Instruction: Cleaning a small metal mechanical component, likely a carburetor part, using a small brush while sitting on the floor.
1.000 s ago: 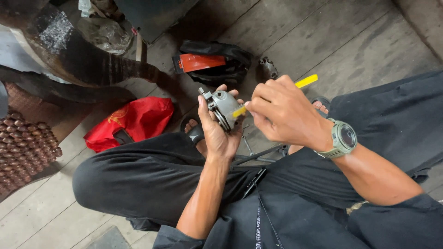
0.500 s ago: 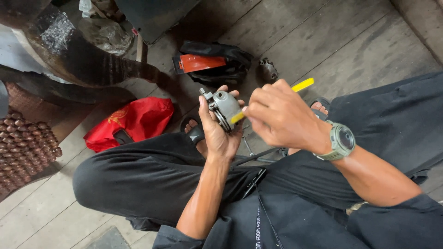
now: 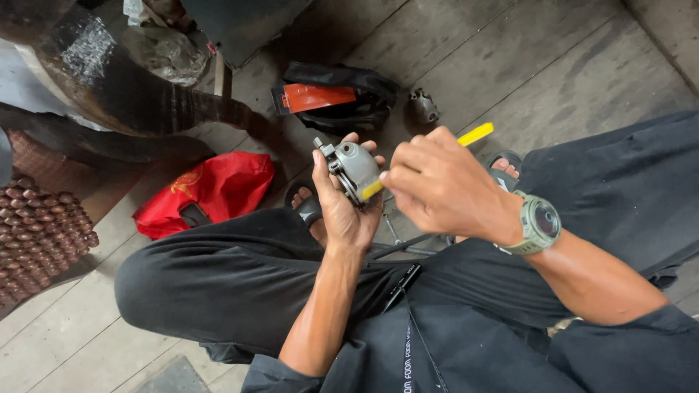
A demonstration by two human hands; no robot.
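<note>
Our left hand (image 3: 344, 207) cups a small grey metal part (image 3: 355, 169) — fingers curled around it. Our right hand (image 3: 440, 185) pinches a yellow-handled tool (image 3: 475, 134), its tip against the part, just beside our left fingers.

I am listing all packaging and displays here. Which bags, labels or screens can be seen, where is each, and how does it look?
Red bag: on the floor left of the left hand, crumpled, yellow emblem.
Black pouch: floor above the hands, orange flap.
Watch: right wrist, round dark screen, grey-green case.
White print strip: on the dark shirt, bottom middle, narrow.
</note>
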